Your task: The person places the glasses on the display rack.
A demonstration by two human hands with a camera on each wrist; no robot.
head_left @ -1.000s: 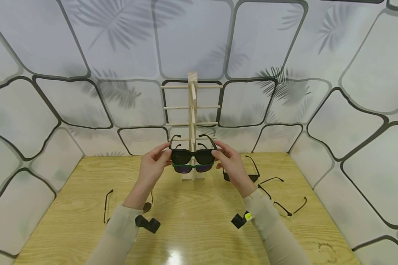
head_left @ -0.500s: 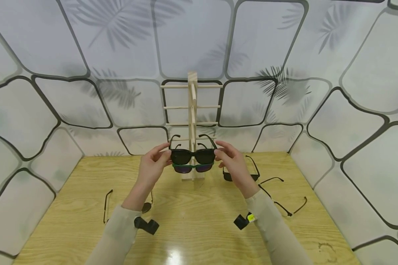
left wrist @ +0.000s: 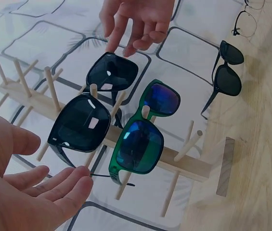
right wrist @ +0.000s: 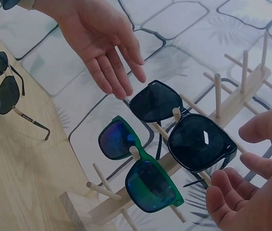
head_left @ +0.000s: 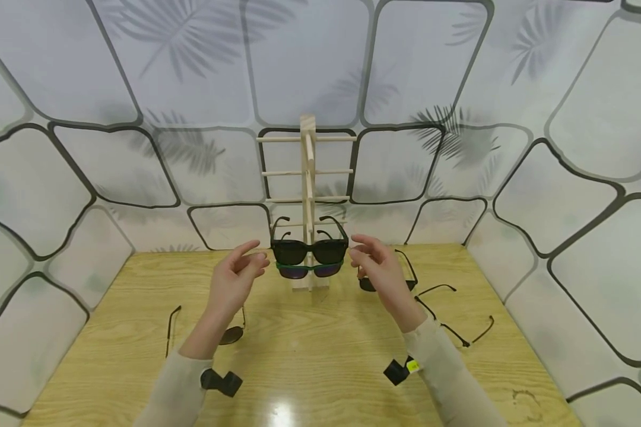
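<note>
The black sunglasses (head_left: 291, 253) sit on the wooden rack (head_left: 304, 178), just above the green-framed pair (head_left: 294, 273). The left hand (head_left: 236, 279) is loosely spread just beside one end of them — the right hand (head_left: 383, 274), fingers likewise parted, hangs just beside the other.

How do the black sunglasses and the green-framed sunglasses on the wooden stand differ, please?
The black sunglasses have a black frame, while the green-framed sunglasses have a green one. The black sunglasses' lenses look plain dark; the green-framed sunglasses' lenses show a blue-green sheen. The black sunglasses sit higher on the wooden stand, the green-framed sunglasses just below. Both have their temples unfolded.
</note>
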